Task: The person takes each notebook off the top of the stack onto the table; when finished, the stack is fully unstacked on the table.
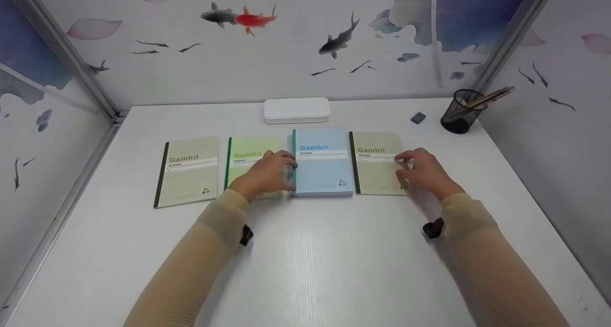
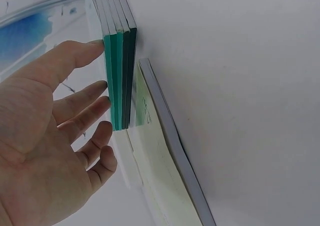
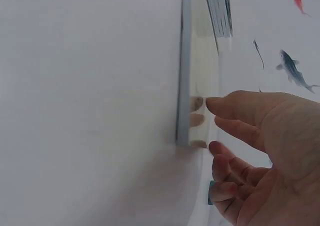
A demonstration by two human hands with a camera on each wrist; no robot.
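Observation:
A thick stack of several notebooks, blue cover on top (image 1: 324, 174), lies in the row; its spines (image 2: 119, 81) are green and dark in the left wrist view. My left hand (image 1: 267, 174) reaches over a green notebook (image 1: 237, 174), thumb and fingertips touching the spine side of the stack. The fingers are spread and slightly bent, not wrapped round it. To the right of the stack lies a beige notebook (image 1: 374, 176) with a black spine. Above its right edge is my right hand (image 1: 427, 172), fingers loosely bent, with nothing held.
Another beige notebook (image 1: 191, 174) lies at the left end of the row. Behind the stack sits a white case (image 1: 297, 110). A dark eraser-like block (image 1: 418, 118) and a black mesh cup (image 1: 460, 112) with pens are at back right. Printed walls enclose the white table (image 1: 305, 260).

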